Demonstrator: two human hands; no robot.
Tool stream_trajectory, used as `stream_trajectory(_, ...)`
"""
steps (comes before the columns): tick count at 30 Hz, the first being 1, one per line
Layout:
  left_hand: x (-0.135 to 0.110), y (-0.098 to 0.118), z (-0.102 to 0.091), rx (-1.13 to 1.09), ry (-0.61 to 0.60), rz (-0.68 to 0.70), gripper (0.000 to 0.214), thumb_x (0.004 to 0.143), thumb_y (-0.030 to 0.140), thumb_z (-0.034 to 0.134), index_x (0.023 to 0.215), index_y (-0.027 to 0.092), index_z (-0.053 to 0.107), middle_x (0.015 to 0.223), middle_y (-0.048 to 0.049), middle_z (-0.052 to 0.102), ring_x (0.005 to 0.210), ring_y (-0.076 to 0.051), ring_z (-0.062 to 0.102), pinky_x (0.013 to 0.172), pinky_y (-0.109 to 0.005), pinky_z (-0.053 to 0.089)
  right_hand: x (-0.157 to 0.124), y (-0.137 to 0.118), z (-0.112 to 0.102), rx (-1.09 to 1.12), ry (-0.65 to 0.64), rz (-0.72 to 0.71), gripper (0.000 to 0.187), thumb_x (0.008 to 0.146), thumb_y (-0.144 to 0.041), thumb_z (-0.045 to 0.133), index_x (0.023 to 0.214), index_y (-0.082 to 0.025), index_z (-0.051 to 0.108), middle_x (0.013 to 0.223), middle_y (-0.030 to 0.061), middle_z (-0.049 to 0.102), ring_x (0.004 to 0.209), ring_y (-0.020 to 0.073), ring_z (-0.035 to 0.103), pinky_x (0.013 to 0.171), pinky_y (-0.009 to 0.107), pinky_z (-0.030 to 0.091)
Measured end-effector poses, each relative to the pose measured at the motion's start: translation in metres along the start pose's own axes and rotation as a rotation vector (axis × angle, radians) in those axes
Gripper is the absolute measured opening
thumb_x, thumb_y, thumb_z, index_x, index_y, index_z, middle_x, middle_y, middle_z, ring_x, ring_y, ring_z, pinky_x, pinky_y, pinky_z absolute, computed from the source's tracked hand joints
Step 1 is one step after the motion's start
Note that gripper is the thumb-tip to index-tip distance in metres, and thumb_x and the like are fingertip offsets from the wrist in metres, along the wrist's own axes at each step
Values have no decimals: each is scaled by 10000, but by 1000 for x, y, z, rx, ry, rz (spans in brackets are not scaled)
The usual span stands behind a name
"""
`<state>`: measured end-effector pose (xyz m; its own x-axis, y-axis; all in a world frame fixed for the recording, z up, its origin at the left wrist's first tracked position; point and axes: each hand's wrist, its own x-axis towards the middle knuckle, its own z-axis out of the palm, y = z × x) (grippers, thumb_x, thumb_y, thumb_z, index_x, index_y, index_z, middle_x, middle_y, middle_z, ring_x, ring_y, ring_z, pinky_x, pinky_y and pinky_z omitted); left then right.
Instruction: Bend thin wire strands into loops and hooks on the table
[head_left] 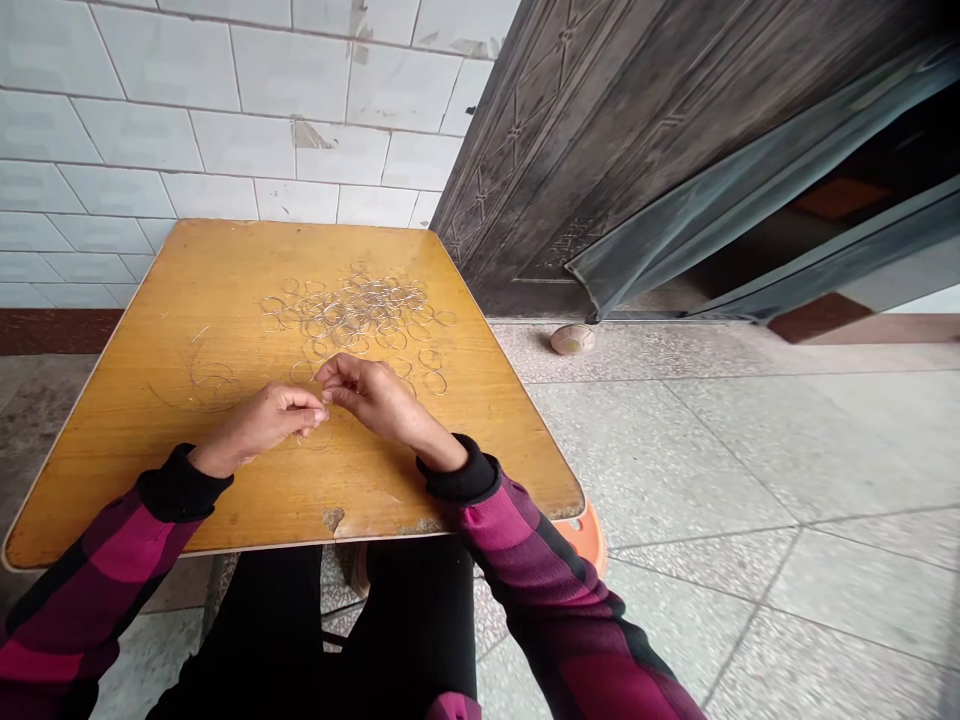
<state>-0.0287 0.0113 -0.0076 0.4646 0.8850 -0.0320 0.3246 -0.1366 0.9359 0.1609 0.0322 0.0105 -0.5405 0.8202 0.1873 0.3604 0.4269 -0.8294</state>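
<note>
**Near field:** the left hand (259, 425), in a magenta-and-black checked sleeve (124, 545), pinches a thin silver wire ring (313, 438) at the fingertips (the wire is too fine to confirm the hold). The right hand (379, 395) curls just beside it, its grip unclear. Step shown: 1 ring being handled between 2 hands.

**Mid field:** a honey-yellow wooden bench (202, 280) carries a loose heap of silver wire rings (358, 315) and a tangled wire coil (202, 385).

**Far field:** a white tiled wall (210, 120) and a dark metal door (592, 170).
</note>
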Motion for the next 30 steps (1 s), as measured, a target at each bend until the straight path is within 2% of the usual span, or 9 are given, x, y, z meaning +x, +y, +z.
stream_trajectory(6,-1,-1,4,7,48,5,266,817,318,552,602,163,543,566,26,524,548,-99,481,567,-246,385,5,12,6,215,33,33,176,833,-198,588,993,-153,530,780,5,633,705,105,597,693,255,463)
stream_trajectory(10,-1,-4,5,-34,110,35,255,821,313,539,613,166,538,568,29,510,546,-100,470,568,-248,375,7,12,7,367,-4,52,278,781,-135,614,1041,-156,516,841,16,643,758,109,624,739,266,493)
stream_trajectory(12,-1,-5,5,-33,115,29,251,819,314,533,617,166,540,565,29,505,545,-102,467,569,-253,371,6,11,6,329,-10,31,273,771,-118,618,1029,-154,539,855,17,648,762,108,623,736,261,491)
stream_trajectory(17,-1,-4,5,-22,94,17,275,811,332,545,591,170,520,557,30,497,544,-103,452,565,-260,344,6,10,1,96,47,-83,105,772,-171,679,850,-144,615,767,0,643,686,94,587,650,229,442)
stream_trajectory(22,0,-3,8,-39,108,1,286,802,343,550,574,177,505,554,28,490,544,-108,440,570,-274,332,7,11,2,141,54,-147,89,794,-209,686,780,-147,624,724,-1,653,651,88,578,623,218,434)
stream_trajectory(30,-1,-5,9,-100,118,-14,275,786,343,579,575,175,524,558,21,503,553,-113,445,576,-273,327,8,14,6,176,54,-139,106,811,-231,681,779,-149,622,715,2,650,647,95,588,627,231,453)
